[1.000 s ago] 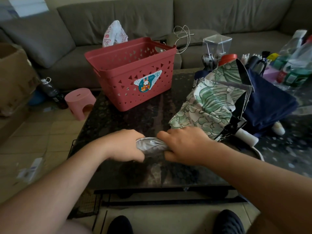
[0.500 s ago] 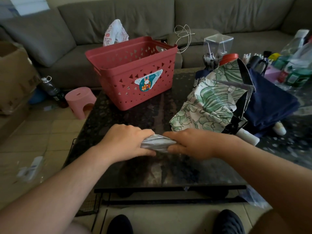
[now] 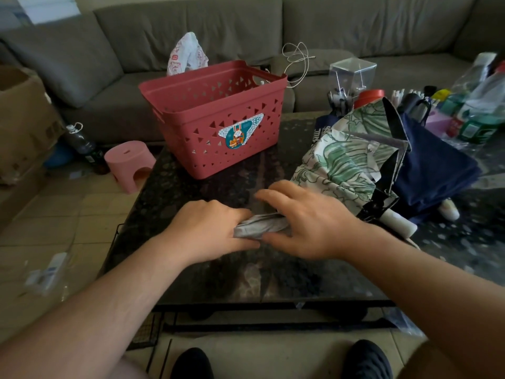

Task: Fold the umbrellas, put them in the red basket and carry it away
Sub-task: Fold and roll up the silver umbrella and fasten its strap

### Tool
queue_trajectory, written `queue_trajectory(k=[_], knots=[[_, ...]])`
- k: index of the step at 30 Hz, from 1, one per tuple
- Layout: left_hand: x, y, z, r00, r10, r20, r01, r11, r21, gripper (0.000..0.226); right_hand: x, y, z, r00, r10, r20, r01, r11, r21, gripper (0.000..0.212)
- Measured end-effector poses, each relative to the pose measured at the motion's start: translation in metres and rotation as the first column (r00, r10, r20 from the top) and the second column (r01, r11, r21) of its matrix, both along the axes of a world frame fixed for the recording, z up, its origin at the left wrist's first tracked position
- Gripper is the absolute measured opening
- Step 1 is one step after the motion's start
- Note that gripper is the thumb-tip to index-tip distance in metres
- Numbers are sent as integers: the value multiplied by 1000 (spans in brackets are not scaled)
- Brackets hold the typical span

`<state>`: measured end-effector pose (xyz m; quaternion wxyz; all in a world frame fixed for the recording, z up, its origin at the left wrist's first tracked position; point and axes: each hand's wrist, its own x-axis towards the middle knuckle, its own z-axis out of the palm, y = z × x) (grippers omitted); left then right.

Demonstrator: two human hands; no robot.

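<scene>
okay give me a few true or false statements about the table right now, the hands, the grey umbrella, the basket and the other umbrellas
1. The left hand grips one end of the grey umbrella. True.
2. The grey umbrella already lies in the red basket. False: it is on the dark table, in front of the basket.
3. The leaf-print umbrella lies on the table to the right of the basket. True.
4. The right hand holds the leaf-print umbrella. False: it is on the grey umbrella, its fingers spread over it.
5. The navy umbrella lies beside the leaf-print one, on its far right. True.
6. The basket lies tipped on its side. False: it stands upright.
</scene>
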<state>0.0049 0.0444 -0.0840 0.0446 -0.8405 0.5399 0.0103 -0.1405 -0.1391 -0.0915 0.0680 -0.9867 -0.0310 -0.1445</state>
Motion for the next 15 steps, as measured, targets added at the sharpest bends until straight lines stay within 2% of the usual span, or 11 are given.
queue_trajectory(k=[3,6,9,11,13,15], knots=[[-2,-1,7,998,45,-51,-46,999,-7,56,3,15,-16,998,-49,-39,42,987,-157,72],[3,4,11,961,134,-240,-127,991,45,49,7,16,-29,999,-46,-4,44,978,-203,63],[10,8,13,844,167,-509,-165,985,49,34,7,17,-36,999,-10,46,20,976,-219,54],[14,9,13,761,163,-628,-169,984,50,25,8,18,-38,995,-13,103,38,968,-247,51],[15,10,10,732,158,-663,-163,985,56,22,8,22,-36,993,-39,111,69,959,-273,48],[15,9,7,749,149,-646,-161,986,42,22,7,26,-30,997,-75,36,82,962,-261,50]])
